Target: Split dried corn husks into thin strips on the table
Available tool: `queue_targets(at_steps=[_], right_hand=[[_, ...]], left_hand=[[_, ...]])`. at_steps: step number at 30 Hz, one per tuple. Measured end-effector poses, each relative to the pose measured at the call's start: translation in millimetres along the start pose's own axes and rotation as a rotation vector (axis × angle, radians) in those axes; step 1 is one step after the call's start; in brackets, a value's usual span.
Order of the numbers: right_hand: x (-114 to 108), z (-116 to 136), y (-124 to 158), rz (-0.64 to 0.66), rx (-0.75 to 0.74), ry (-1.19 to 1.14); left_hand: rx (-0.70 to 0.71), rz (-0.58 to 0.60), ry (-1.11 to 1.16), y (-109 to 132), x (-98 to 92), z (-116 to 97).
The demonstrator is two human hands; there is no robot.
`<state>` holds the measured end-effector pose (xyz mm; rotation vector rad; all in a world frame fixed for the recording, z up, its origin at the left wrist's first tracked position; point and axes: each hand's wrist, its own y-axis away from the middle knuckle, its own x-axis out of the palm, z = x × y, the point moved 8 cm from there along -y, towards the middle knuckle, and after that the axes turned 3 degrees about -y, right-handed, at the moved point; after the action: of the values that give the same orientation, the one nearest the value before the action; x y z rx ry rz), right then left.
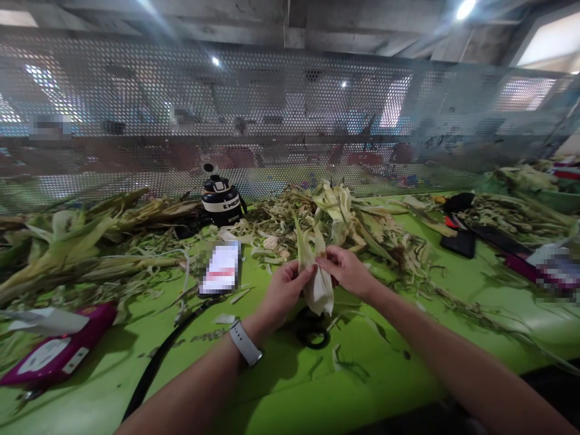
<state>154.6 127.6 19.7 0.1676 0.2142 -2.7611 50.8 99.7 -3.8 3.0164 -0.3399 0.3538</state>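
Pale green-white corn husk (318,291) is pinched between my two hands above the green table. My left hand (286,284), with a white watch band on its wrist, closes thumb and fingers on the husk's left edge. On the other side, my right hand (347,270) grips the husk near its middle with bent fingers. Pointed husk tips rise above the hands, and the broad end hangs down. Below it on the table lie black scissors (313,337), mostly their handle loops showing. A heap of husks and dry scraps (342,211) lies just behind.
Behind the table (272,386) stands a perforated metal screen (281,121). A black bottle (222,202) and a lit phone (220,269) are left of centre. Purple tissue pack (63,341) lies at left, beside piled corn leaves (67,241). A dark phone (457,243) lies right.
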Motion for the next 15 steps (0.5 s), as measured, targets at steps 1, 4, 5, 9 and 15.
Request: queue_targets(at_steps=[1,4,5,9,15], right_hand=[[-0.3,0.8,-0.2,-0.019,-0.021,0.001],[-2.4,4.8,-0.2,-0.082,-0.098,0.013],[-2.9,5.6,0.0,-0.095,-0.115,0.022],[-5.4,4.8,0.3,-0.136,-0.128,0.044],[-10.9,6.6,0.1,-0.183,-0.156,0.090]], left_hand=[[0.008,-0.020,0.013,0.2,-0.2,-0.5],[0.037,-0.086,0.056,1.4,-0.6,-3.0],[0.043,-0.098,0.071,1.8,-0.2,-3.6],[0.052,-0.105,0.116,1.1,1.4,-4.0],[0.012,-0.085,0.062,0.4,-1.7,-0.7]])
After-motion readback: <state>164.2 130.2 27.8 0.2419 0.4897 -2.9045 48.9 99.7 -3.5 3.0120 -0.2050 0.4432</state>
